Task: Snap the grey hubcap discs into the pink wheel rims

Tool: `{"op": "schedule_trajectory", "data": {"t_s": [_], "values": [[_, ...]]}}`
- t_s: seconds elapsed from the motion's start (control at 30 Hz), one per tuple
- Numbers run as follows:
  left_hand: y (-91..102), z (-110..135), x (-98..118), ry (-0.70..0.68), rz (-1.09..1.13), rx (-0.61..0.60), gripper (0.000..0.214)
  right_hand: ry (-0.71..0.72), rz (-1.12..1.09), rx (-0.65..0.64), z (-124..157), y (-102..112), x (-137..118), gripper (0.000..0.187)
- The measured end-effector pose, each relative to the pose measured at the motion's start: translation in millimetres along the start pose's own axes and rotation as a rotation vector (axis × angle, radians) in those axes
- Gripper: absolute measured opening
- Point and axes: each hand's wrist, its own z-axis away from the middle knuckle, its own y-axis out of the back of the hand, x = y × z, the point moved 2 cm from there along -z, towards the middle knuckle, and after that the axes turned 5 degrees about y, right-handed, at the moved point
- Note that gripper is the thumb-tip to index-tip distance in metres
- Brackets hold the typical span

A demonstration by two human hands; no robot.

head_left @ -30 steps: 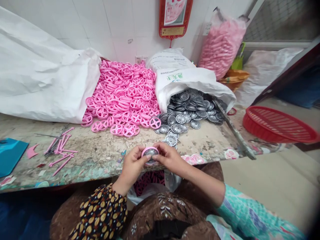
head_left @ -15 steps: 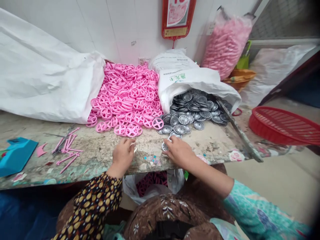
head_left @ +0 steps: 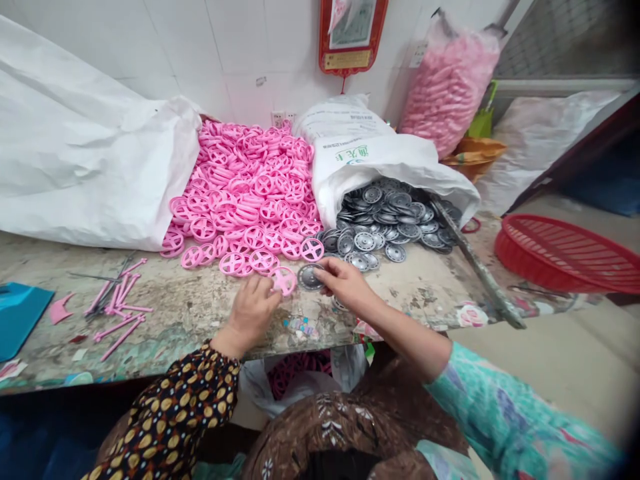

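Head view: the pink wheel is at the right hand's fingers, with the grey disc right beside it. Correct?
Not quite. The head view shows the pink wheel at the fingers of the left hand, not the right. The right hand is at the grey disc, which is right beside the wheel, as you said.

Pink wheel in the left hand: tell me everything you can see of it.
The pink wheel is a ring of smooth-looking moulded plastic, with crossed spokes meeting at its centre, matching the wheels heaped behind it. It stands tilted rather than lying flat, and the fingertips of the left hand touch its lower left edge. It sits just above the stained table top. Nothing else clearly touches it.
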Motion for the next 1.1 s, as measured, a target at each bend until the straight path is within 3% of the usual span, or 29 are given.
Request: {"op": "schedule_trajectory", "data": {"t_s": [0.07,0.17,0.27,0.33,0.43,0.5,0.63,0.77,0.87,1.0,1.1], "values": [[7.2,5.8,10.1,-0.081,0.131,0.010,0.025,-0.094,-0.313,0.065,-7.2,-16.4,1.0,0.021],[13.6,10.3,14.4,-0.064,0.364,0.036,0.022,-0.211,-0.533,0.041,-6.7,-35.5,-1.3,0.028],[14.4,9.1,12.4,0.196,0.734,0.124,0.028,-0.289,-0.690,-0.014,1.2,-38.0,-8.8,0.032],[9.6,5.1,14.4,0.441,1.152,0.093,0.045,-0.257,-0.718,0.002,4.2,-32.9,-14.3,0.032],[1.7,-4.8,25.7,0.732,1.790,-0.076,0.042,-0.114,-0.532,0.036,2.6,-23.8,-19.6,0.025],[2.1,-11.9,31.7,0.833,2.019,-0.074,0.032,0.009,-0.287,0.119,-0.3,-17.7,-21.2,0.019],[10.3,-20.4,36.0,0.848,2.141,0.014,0.030,0.168,-0.037,0.215,-2.7,-11.9,-24.6,0.011],[15.6,-21.5,37.6,0.816,2.148,0.028,0.031,0.206,0.045,0.214,-1.3,-13.1,-28.4,0.025],[16.6,-20.4,37.3,0.836,2.106,0.002,0.032,0.183,0.011,0.127,-2.7,-13.8,-27.9,0.033],[17.6,-19.9,36.8,0.863,1.964,0.035,0.037,0.197,-0.100,-0.061,-3.7,-17.0,-27.9,0.026],[16.7,-20.1,39.0,0.872,1.884,0.108,0.037,0.164,-0.131,0.012,-0.5,-21.2,-26.2,0.019]]}}
